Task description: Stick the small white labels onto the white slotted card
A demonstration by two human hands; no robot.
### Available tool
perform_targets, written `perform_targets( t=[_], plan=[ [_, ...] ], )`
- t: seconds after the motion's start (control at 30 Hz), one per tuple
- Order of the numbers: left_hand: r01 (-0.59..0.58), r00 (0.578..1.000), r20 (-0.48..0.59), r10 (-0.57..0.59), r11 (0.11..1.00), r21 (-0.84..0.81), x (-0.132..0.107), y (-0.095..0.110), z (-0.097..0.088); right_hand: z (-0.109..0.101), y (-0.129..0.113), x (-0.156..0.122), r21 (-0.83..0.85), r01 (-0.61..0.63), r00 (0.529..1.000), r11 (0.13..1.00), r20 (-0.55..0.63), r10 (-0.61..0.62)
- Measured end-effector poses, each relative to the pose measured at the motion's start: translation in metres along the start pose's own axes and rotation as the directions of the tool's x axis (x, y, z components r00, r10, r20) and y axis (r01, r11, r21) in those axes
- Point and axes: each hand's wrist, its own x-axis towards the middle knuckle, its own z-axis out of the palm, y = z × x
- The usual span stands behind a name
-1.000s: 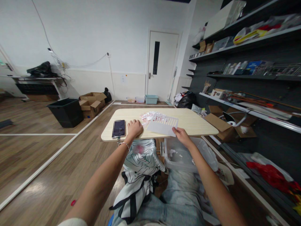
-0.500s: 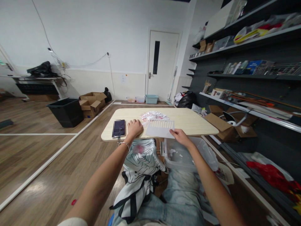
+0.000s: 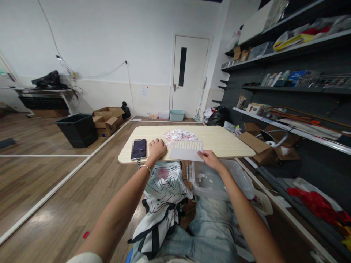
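My right hand (image 3: 210,158) pinches the right edge of a white sheet (image 3: 185,155) with a row of narrow slots cut along its far side. The sheet is tilted over the near edge of the pale wooden table (image 3: 225,140). My left hand (image 3: 157,148) lies palm down on the tabletop, fingers stretched forward and slightly bent, with nothing seen in it. To its left is a dark phone (image 3: 139,149). Just beyond the sheet sits a heap of small white paper pieces (image 3: 181,134), some with pinkish marks.
Below the table's front edge, a clear plastic bin (image 3: 211,180) holds a few white scraps. A patterned cloth (image 3: 167,182) hangs left of it. An open cardboard box (image 3: 257,146) and loaded shelves (image 3: 296,87) stand on the right. A black bin (image 3: 76,131) is at left.
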Motion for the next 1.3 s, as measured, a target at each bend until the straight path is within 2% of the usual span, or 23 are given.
perform_targets(
  t=[0.6,1.0,1.1,1.2,1.3],
  plan=[
    [-0.007,1.0,-0.006,0.007,1.0,-0.024,0.0025,-0.0018,0.0032,-0.0005,0.0023,0.0001,0.006,-0.004,1.0,1.0,-0.025,0.004],
    [-0.008,1.0,-0.016,0.008,1.0,-0.007,0.0015,-0.0015,0.0026,-0.0017,0.0014,-0.0017,0.006,-0.037,0.999,0.999,0.012,0.037],
    [-0.004,1.0,-0.012,0.004,1.0,-0.01,0.001,-0.0014,0.0019,-0.0018,0.0014,-0.0018,0.021,-0.037,0.998,0.999,-0.045,0.038],
    [-0.003,1.0,-0.014,0.003,1.0,-0.011,0.0005,-0.001,0.0015,-0.0028,0.0018,-0.0004,0.047,-0.02,0.98,0.999,-0.195,0.028],
    [-0.003,1.0,-0.013,0.003,1.0,-0.015,0.0,-0.0004,0.0013,-0.0038,0.0046,0.0024,0.07,-0.005,0.94,0.998,-0.339,0.029]
  ],
)
